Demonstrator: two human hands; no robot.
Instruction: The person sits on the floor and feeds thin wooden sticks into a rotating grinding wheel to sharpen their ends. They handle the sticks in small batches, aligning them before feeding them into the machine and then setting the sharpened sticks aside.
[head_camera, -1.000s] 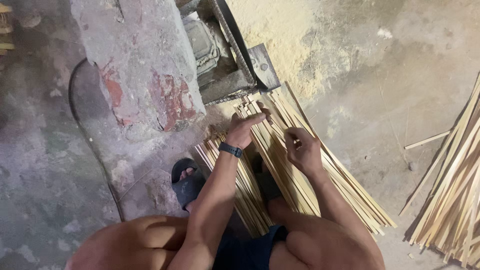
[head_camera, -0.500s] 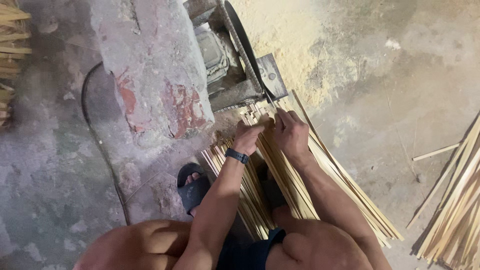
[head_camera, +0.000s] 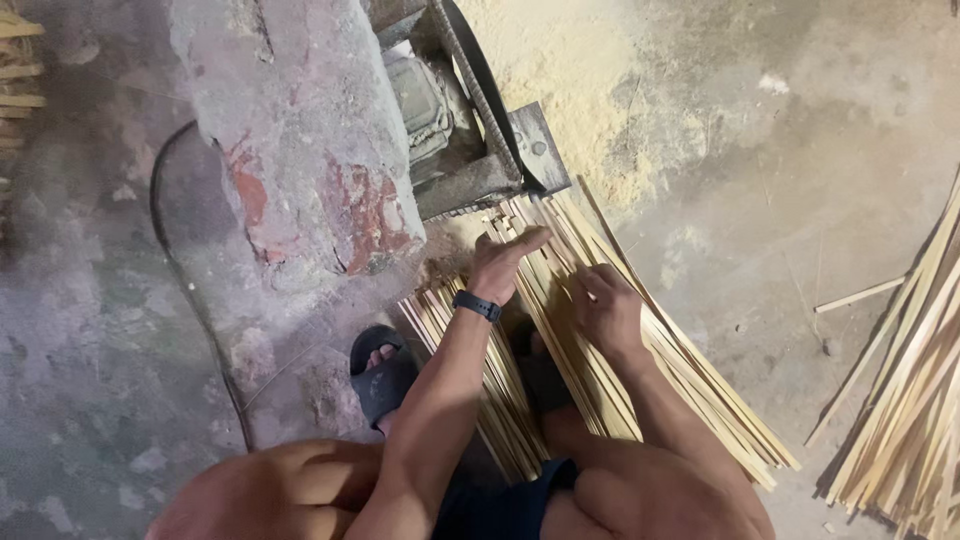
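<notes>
Head view: grey metal machine (head_camera: 470, 150) and red-patched stone block (head_camera: 300, 150) bound pale bamboo strips (head_camera: 690, 390) on the floor, long axis running toward the machine; left hand (head_camera: 505, 262) lies flat, unclenched, right hand (head_camera: 605, 310) pinches strips.

Bare arms, a black wristband (head_camera: 477, 305) on the left wrist, dark shorts (head_camera: 500, 505), and seemingly black sandals (head_camera: 380, 380).

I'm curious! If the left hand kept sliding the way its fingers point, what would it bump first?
Probably the grey metal machine: the left hand points along the bamboo strips toward it, though depth is unclear.
</notes>
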